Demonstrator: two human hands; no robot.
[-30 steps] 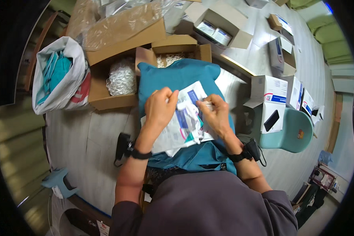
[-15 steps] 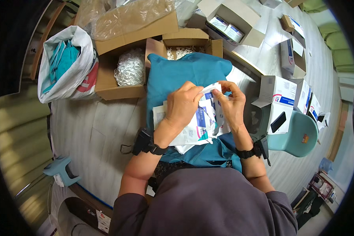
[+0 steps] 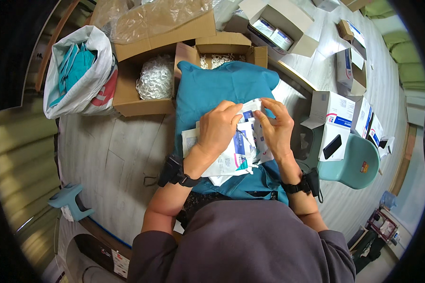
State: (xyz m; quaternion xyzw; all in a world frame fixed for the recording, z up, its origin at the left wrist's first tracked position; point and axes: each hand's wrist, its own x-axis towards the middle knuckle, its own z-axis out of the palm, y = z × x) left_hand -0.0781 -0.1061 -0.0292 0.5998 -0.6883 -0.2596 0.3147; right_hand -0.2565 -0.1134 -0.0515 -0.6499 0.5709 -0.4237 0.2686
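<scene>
My left hand (image 3: 220,127) and my right hand (image 3: 275,128) both grip a white paper packet with blue and teal print (image 3: 238,151), held over a teal cloth (image 3: 222,87) spread across my lap. The fingertips of both hands pinch the packet's upper edge close together, and part of the packet is hidden under my left palm. A black band sits on each wrist.
Open cardboard boxes (image 3: 144,101) with white filling stand beyond the cloth. A white bag of teal fabric (image 3: 78,75) lies at the far left. White cartons (image 3: 335,113), a phone (image 3: 332,146) and a teal stool (image 3: 359,162) are at the right. Clear plastic wrap (image 3: 156,19) lies at the back.
Both hands have come closer together at the packet's top edge, and the packet has been lifted and crumpled slightly. The view has shifted a little.
</scene>
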